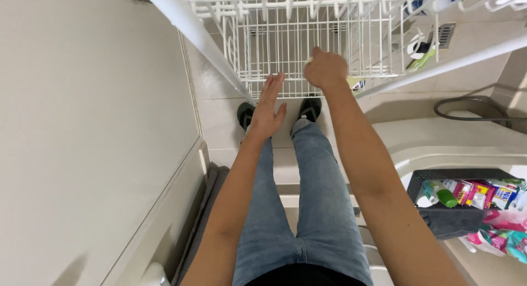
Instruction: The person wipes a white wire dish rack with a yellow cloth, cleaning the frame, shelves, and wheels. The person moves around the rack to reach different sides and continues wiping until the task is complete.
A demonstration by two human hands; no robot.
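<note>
**Both hands at the white wire rack**

Nearest, at lower right, a dark plastic basket (447, 220) sits crammed with bottles and colourful packets. The person stands in jeans and dark slippers on the tiled floor (219, 121). The left hand (265, 113) is spread flat with fingers wide, empty, hovering at the front edge of the white wire rack (285, 39), seemingly to steady it. The right hand (325, 69) is closed into a fist against the wire; a small pale object shows at the knuckles, but its identity cannot be told. A floor drain (446, 34) lies beyond.
</note>
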